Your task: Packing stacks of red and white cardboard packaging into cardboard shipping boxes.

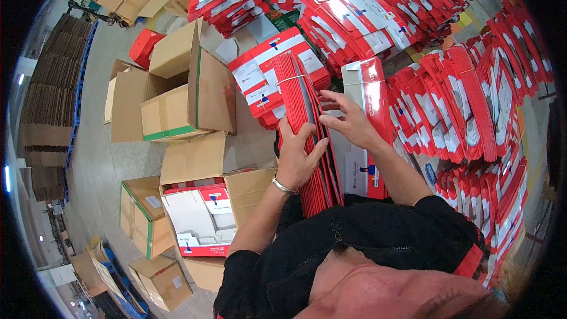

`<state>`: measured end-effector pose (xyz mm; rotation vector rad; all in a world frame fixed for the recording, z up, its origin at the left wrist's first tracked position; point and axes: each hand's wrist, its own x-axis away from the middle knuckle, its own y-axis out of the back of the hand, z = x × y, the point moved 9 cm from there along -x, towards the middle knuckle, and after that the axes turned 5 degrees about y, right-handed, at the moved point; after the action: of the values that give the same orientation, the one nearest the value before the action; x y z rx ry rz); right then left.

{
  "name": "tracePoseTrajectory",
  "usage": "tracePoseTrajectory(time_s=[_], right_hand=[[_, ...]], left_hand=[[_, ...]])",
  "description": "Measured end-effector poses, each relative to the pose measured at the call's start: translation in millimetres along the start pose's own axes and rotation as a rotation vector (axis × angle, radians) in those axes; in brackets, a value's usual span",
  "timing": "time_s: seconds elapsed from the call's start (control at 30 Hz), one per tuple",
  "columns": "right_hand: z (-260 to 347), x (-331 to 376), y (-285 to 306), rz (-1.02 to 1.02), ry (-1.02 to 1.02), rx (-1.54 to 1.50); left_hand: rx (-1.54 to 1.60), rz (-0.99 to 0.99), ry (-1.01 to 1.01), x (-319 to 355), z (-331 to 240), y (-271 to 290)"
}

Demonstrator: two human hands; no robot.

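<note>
A thick bundle of folded red cartons point(304, 109) stands on edge in front of my body, a pale band point(292, 80) around its upper part. My left hand point(299, 155) grips the bundle from the left, fingers and thumb bent over its edges; a silver bracelet is on that wrist. On the other side, my right hand point(349, 121) has its fingers apart, with the fingertips at the bundle's right edge, where a gap shows between the outer cartons. Behind the bundle lies a stack of red and white cartons point(251, 71).
Open brown boxes point(168, 109) stand at the left. Nearer, another open box holds red and white cartons point(201, 215). Banded carton bundles point(449, 103) crowd the right and far side. Stacked flat cardboard point(56, 82) rises at the far left beside blue pallets.
</note>
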<state>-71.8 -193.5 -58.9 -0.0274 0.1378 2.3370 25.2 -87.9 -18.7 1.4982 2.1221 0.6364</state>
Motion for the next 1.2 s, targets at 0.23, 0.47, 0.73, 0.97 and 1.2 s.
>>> tracePoseTrajectory(time_s=[0.23, 0.47, 0.73, 0.97, 1.2], right_hand=[[14, 6, 15, -0.097, 0.006, 0.079], [11, 0, 12, -0.076, 0.038, 0.109], [-45, 14, 156, -0.340, 0.203, 0.559], [-147, 24, 160, -0.263, -0.388, -0.200], [-67, -17, 111, -0.130, -0.075, 0.139]], left_hand=[[0.017, -0.007, 0.045, 2, 10, 4], [-0.016, -0.103, 0.125, 7, 13, 13], [-0.142, -0.169, 0.108, 18, 44, 36], [-0.156, -0.325, -0.058, 25, 68, 39], [-0.402, -0.021, -0.617, 42, 26, -4]])
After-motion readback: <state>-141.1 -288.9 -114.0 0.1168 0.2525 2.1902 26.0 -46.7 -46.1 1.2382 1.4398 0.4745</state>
